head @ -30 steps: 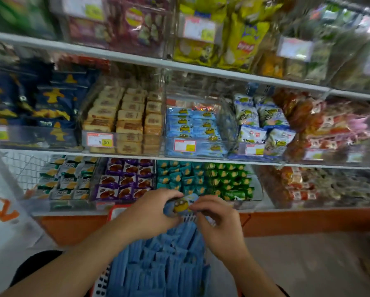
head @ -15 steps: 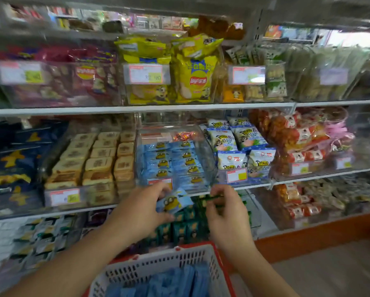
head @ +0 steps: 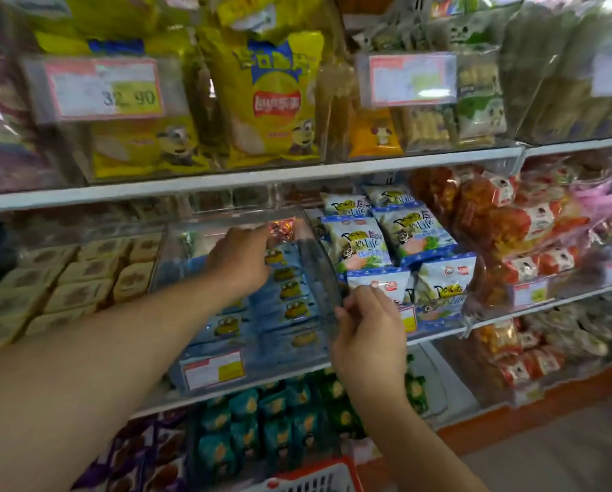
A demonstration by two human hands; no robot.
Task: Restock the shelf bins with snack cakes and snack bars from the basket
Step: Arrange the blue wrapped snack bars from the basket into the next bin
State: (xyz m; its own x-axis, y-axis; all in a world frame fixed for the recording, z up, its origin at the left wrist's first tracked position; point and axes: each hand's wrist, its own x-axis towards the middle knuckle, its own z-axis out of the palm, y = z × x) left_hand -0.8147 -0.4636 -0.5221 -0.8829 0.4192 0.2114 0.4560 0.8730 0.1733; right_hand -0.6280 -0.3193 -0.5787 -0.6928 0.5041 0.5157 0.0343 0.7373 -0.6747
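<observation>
On the middle shelf, the left hand (head: 239, 259) reaches into the clear bin (head: 226, 363) of blue snack cakes (head: 290, 308), fingers curled down over the rear packs; whether it grips one, I cannot tell. The right hand (head: 366, 328) pinches the bin's right wall, steadying it. This looks like the placing step. Next, likely back to the basket (head: 315, 479) at the bottom edge. The neighbouring bin holds white-and-blue packets (head: 397, 239).

Both forearms bare, no sleeves, rings or watch showing.
</observation>
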